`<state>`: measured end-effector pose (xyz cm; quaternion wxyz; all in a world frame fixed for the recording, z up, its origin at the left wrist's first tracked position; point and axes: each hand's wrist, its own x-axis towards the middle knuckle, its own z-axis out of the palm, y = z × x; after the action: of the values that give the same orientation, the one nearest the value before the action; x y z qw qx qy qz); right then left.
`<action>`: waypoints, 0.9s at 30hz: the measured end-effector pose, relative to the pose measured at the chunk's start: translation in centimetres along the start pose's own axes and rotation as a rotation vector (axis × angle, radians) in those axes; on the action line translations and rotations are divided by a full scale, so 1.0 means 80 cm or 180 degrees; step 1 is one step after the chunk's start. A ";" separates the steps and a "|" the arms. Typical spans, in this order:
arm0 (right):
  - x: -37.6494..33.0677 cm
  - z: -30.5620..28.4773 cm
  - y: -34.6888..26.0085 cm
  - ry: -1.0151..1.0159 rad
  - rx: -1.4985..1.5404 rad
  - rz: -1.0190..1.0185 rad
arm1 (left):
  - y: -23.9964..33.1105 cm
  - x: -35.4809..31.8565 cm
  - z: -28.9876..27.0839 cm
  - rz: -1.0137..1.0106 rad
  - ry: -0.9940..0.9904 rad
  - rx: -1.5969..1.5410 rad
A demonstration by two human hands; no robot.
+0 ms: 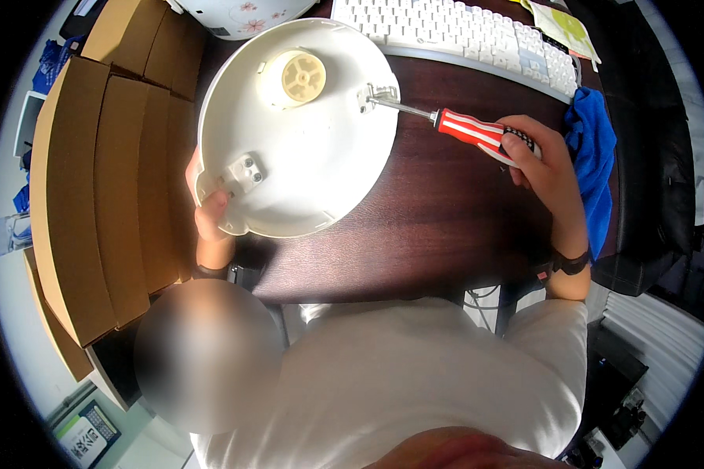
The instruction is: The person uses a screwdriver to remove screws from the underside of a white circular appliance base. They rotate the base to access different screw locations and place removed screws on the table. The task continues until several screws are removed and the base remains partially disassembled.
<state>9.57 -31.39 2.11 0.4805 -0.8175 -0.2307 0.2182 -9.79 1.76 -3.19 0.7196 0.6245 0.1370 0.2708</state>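
My left hand (212, 213) grips the lower left rim of a round white plastic cover (313, 164), tilted so its hollow inside faces me. Inside it are a cream-coloured round hub (302, 76) and a small white block with screw holes (246, 172) near my left thumb. My right hand (541, 152) is closed around the red, white and black handle of a screwdriver (471, 130). Its metal shaft points left, and the tip meets a small metal-and-white fitting (378, 97) at the cover's right edge. Whether the tip sits in a screw is too small to tell.
Under the cover lies a dark brown wooden table (454, 227). A white keyboard (461, 39) sits at the back, beside a white appliance with pink flowers (246, 16). Cardboard boxes (117, 187) line the left side. A blue cloth (594, 164) hangs over the right edge.
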 end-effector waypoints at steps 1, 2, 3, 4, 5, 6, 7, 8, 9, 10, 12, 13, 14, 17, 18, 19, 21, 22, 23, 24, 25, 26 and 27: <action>0.001 0.000 -0.003 -0.0151 -0.0005 0.0167 | -0.004 -0.002 -0.007 0.0016 0.0042 0.0097; 0.002 -0.002 -0.004 -0.0297 0.0000 0.0356 | -0.006 -0.004 -0.008 0.0011 0.0069 0.0198; 0.004 -0.003 -0.004 -0.0441 0.0006 0.0545 | -0.006 -0.008 -0.009 0.0014 0.0178 0.0387; 0.007 -0.002 0.001 -0.0529 -0.0155 0.0325 | -0.005 -0.011 -0.011 0.0018 0.0297 0.0580; 0.010 0.001 0.011 -0.0588 -0.0325 0.0134 | -0.005 -0.017 -0.013 0.0019 0.0467 0.0842; 0.010 0.002 0.021 -0.0636 -0.0491 -0.0033 | -0.007 -0.023 -0.016 -0.0003 0.0575 0.1013; 0.012 0.004 0.027 -0.0698 -0.0463 -0.0124 | -0.007 -0.027 -0.019 -0.0012 0.0637 0.1095; 0.013 0.009 0.032 -0.0758 -0.0435 -0.0196 | -0.010 -0.032 -0.024 -0.0044 0.0667 0.1106; 0.015 0.012 0.034 -0.0822 -0.0422 -0.0308 | -0.013 -0.034 -0.027 -0.0026 0.0655 0.1088; 0.013 0.013 0.036 -0.0847 -0.0564 -0.0226 | -0.016 -0.034 -0.031 -0.0055 0.0621 0.0806; 0.014 0.018 0.034 -0.0937 -0.0820 -0.0139 | -0.019 -0.032 -0.042 -0.0069 0.0512 0.0495; 0.012 0.018 0.037 -0.0971 -0.0785 -0.0136 | -0.025 -0.031 -0.051 -0.0069 0.0426 0.0453; 0.013 0.018 0.035 -0.0964 -0.0732 -0.0129 | -0.022 -0.028 -0.050 -0.0053 0.0365 0.0422; 0.012 0.022 0.030 -0.0736 -0.0475 -0.0153 | -0.014 -0.030 -0.037 0.0177 0.0615 0.0907; 0.011 0.023 0.032 -0.0517 -0.0314 -0.0183 | -0.012 -0.033 -0.034 0.0060 0.0619 0.0908; 0.010 0.023 0.033 -0.0303 -0.0150 -0.0211 | -0.010 -0.035 -0.031 -0.0060 0.0614 0.0902; 0.010 0.020 0.028 -0.0251 -0.0111 -0.0090 | -0.009 -0.037 -0.028 -0.0080 0.0628 0.0908; 0.012 0.017 0.024 -0.0224 -0.0091 -0.0025 | -0.007 -0.037 -0.029 -0.0064 0.0610 0.0915; 0.014 0.013 0.021 -0.0312 -0.0107 0.0093 | -0.008 -0.036 -0.028 -0.0041 0.0582 0.0901; 0.015 0.012 0.018 -0.0305 -0.0070 0.0153 | -0.007 -0.037 -0.028 0.0002 0.0562 0.0907; 0.016 0.012 0.014 -0.0296 -0.0031 0.0213 | -0.006 -0.038 -0.029 0.0053 0.0552 0.0923; 0.014 0.011 0.014 -0.0261 0.0002 0.0308 | -0.006 -0.037 -0.029 0.0080 0.0515 0.0928; 0.015 0.010 0.016 -0.0332 0.0115 0.0391 | -0.008 -0.037 -0.028 0.0105 0.0484 0.0940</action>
<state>10.23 -30.68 0.49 0.4682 -0.8088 -0.2009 0.2936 -13.26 1.92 -4.61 0.6031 0.7034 0.2191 0.3060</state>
